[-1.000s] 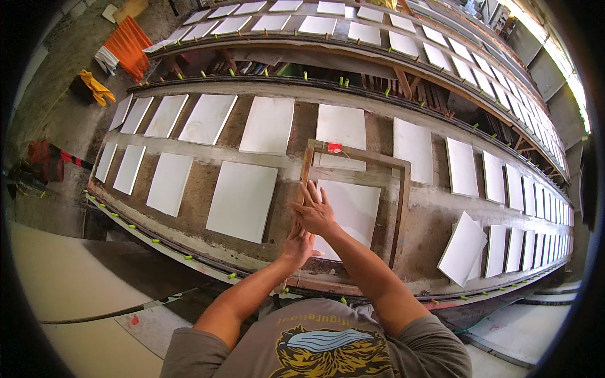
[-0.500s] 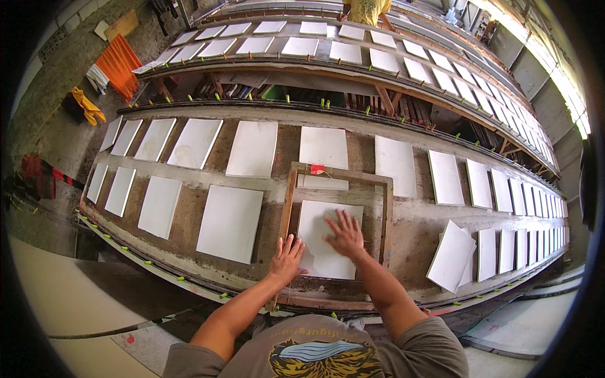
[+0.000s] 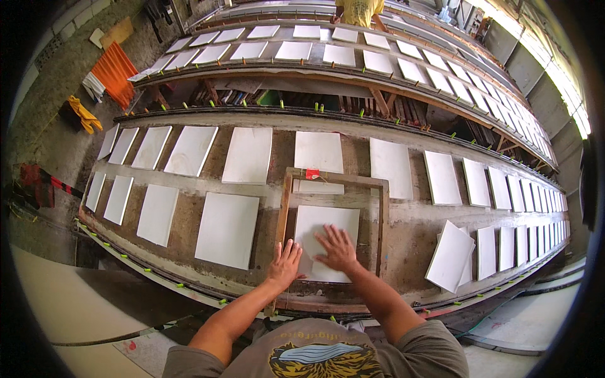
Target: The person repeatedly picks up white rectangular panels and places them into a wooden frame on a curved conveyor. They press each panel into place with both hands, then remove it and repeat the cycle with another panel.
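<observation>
Right hand spread wide, fingers fanned over the white sheet at centre; I see nothing held in it. The fingers look to rest on the sheet's surface, though from my remote station I cannot tell how firmly they press. Left hand: unclenched, fingers extended and fairly close together, laid over the left bar of the wooden frame, thumb pointing in toward the sheet's left edge. I make out nothing gripped there either.

Position of the sheet: within the frame's outline, in the near row of the long table, directly before the wearer. Frame lies flat; its far bar carries a red patch. Just inside that bar I note a white strip; I cannot tell whether it belongs to the far-row sheet beyond.

Outward: left of the frame, and apart from it, lies a neighbouring sheet. To the right, two overlapping sheets sit askew. Both rows continue each way. Yellow-green clips dot the table edge. Farther off, a second table bears more sheets; behind it I see a person in a yellow shirt, partly cut off.
</observation>
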Demonstrator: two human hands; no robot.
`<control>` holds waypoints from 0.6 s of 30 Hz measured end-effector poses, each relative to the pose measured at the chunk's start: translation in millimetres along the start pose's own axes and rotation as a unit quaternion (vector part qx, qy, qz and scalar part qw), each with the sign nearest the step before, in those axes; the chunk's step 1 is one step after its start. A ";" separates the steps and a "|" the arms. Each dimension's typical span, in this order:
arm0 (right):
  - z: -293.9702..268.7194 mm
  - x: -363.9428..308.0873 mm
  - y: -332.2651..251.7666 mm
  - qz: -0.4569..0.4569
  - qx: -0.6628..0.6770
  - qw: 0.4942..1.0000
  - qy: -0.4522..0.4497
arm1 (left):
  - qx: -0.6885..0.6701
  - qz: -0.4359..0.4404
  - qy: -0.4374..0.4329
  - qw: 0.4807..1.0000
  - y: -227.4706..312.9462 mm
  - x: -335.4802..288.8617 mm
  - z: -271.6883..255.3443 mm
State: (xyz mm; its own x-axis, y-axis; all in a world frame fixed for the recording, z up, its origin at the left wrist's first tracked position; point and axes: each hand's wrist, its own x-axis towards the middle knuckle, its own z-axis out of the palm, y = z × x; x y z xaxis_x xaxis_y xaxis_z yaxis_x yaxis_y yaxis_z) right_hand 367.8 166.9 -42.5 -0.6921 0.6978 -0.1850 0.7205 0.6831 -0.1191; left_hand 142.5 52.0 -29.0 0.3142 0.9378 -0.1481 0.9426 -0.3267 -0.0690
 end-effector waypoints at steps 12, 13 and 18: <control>2.8 24.8 16.8 0.168 0.053 0.981 0.076 | 0.038 0.006 -0.059 0.998 -2.9 34.6 -19.2; 3.7 17.0 16.6 0.156 0.050 0.985 0.057 | 0.049 0.006 -0.043 0.998 -2.2 33.6 -14.7; -17.6 16.2 42.6 0.134 0.083 0.987 0.031 | 0.023 0.003 -0.044 0.999 -6.9 30.5 -12.8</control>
State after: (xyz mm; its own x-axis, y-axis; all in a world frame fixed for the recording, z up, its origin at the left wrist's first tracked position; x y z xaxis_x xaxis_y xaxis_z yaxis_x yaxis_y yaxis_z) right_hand 386.5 211.1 -33.4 -0.4737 0.8637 -0.1722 0.8714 0.4313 -0.2338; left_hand 147.0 84.4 -20.5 0.3067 0.9222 -0.2354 0.9337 -0.3395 -0.1135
